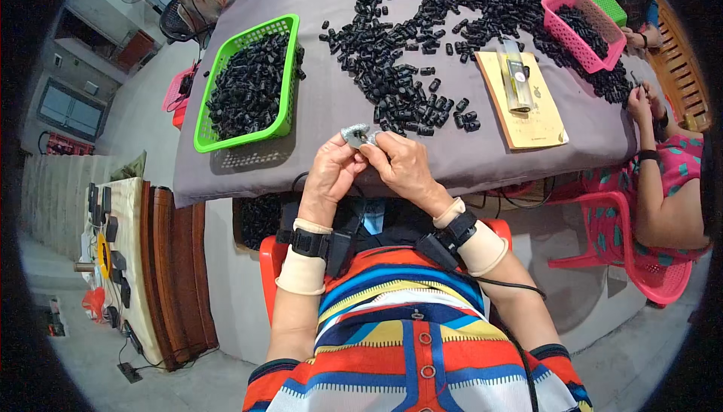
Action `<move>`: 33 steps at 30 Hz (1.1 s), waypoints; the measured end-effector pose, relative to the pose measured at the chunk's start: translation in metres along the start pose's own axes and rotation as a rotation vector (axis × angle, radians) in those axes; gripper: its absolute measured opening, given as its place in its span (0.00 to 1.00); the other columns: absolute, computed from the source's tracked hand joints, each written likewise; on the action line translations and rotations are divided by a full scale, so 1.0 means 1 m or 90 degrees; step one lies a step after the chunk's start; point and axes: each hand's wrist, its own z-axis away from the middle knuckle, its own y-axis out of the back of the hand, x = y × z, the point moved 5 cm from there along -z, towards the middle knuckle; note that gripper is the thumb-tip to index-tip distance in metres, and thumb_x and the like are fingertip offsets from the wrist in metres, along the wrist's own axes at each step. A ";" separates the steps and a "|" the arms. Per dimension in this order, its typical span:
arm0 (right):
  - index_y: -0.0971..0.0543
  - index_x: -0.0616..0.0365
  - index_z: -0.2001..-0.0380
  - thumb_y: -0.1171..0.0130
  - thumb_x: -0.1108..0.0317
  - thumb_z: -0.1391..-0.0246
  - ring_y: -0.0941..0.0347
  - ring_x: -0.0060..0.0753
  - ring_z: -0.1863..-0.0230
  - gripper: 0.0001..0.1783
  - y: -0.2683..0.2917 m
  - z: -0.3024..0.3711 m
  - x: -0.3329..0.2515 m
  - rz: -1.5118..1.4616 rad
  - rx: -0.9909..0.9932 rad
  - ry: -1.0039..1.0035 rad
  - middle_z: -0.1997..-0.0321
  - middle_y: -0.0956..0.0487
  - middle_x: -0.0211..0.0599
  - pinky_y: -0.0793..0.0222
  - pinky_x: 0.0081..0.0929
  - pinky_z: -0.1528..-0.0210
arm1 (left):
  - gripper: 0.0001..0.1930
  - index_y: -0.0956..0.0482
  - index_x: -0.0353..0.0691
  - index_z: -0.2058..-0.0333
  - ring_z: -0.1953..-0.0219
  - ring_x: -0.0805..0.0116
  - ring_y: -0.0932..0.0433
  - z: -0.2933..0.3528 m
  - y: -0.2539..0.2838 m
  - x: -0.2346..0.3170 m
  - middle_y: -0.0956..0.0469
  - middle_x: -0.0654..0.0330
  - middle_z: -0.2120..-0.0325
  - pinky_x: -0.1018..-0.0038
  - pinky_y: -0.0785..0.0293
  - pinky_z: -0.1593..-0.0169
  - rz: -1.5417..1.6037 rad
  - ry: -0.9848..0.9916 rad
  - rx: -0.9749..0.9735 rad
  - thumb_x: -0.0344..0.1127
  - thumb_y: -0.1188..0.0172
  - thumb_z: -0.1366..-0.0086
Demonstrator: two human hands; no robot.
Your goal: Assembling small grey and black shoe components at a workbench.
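My left hand [330, 169] and my right hand [409, 169] meet just over the near edge of the table. Between their fingertips is a small silvery-grey piece [354, 135], rounded in outline, whose kind I cannot make out. Both hands pinch at it, the left from one side and the right from the other. Something small and dark shows at its middle, partly hidden by the fingers. Right beyond my hands lie many loose small black cylindrical parts [407, 99], spread over the grey cloth [324, 88].
A green basket [288, 84] full of black parts stands left. At right lie a yellowish pad [542, 129] and a clear case [517, 84] on it. Farther right are a pink basket [584, 54] and a seated person's hands [644, 99]. A sideboard [162, 261] stands left.
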 end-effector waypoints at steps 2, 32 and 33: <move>0.29 0.57 0.81 0.44 0.62 0.50 0.28 0.45 0.78 0.12 0.000 0.000 0.001 -0.005 -0.009 -0.004 0.79 0.27 0.40 0.36 0.37 0.79 | 0.14 0.29 0.35 0.57 0.72 0.78 0.29 0.001 -0.005 0.002 0.26 0.63 0.69 0.84 0.30 0.70 0.008 0.001 -0.003 0.28 0.45 0.42; 0.29 0.57 0.80 0.45 0.61 0.50 0.29 0.47 0.78 0.13 -0.004 0.002 -0.001 0.017 -0.017 -0.004 0.79 0.27 0.41 0.36 0.39 0.79 | 0.10 0.27 0.34 0.59 0.73 0.78 0.29 0.002 -0.001 0.000 0.25 0.61 0.68 0.82 0.32 0.72 0.018 0.006 0.012 0.26 0.47 0.41; 0.29 0.57 0.80 0.45 0.61 0.50 0.29 0.47 0.78 0.13 -0.004 0.002 0.000 0.017 -0.016 -0.004 0.79 0.27 0.41 0.36 0.39 0.79 | 0.10 0.27 0.34 0.59 0.73 0.78 0.29 0.002 -0.002 0.000 0.25 0.61 0.68 0.82 0.32 0.72 0.018 0.006 0.012 0.26 0.47 0.41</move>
